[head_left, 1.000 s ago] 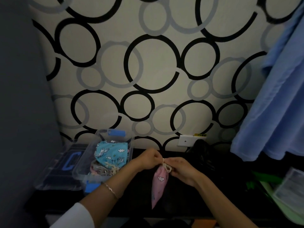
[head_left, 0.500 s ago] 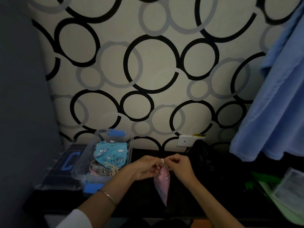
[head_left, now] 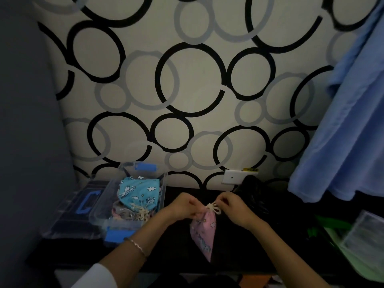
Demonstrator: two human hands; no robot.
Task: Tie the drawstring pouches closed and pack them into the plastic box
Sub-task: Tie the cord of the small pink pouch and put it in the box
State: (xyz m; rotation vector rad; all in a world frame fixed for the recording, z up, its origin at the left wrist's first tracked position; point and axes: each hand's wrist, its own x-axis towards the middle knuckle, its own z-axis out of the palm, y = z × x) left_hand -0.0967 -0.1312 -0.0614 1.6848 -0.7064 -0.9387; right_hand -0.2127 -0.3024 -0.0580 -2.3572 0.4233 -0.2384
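Note:
A pink drawstring pouch (head_left: 203,233) with a cloud and unicorn print hangs over the dark table, its neck gathered. My left hand (head_left: 185,206) pinches the pouch's neck and cord from the left. My right hand (head_left: 233,208) pinches the cream drawstring (head_left: 214,208) at the top from the right. To the left stands the clear plastic box (head_left: 164,183) with blue latches. A blue patterned pouch (head_left: 139,191) lies on top inside it, with other pouches and cream cords under it.
The box's clear lid (head_left: 68,215) with a blue handle lies left of the box. A black object (head_left: 253,192) sits by a white wall socket (head_left: 232,176). Blue cloth (head_left: 342,132) hangs at right, above a green tray (head_left: 365,252).
The pouch has swung and turned slightly as both hands worked the cord at its neck. The hands stay close together at the top of the pouch.

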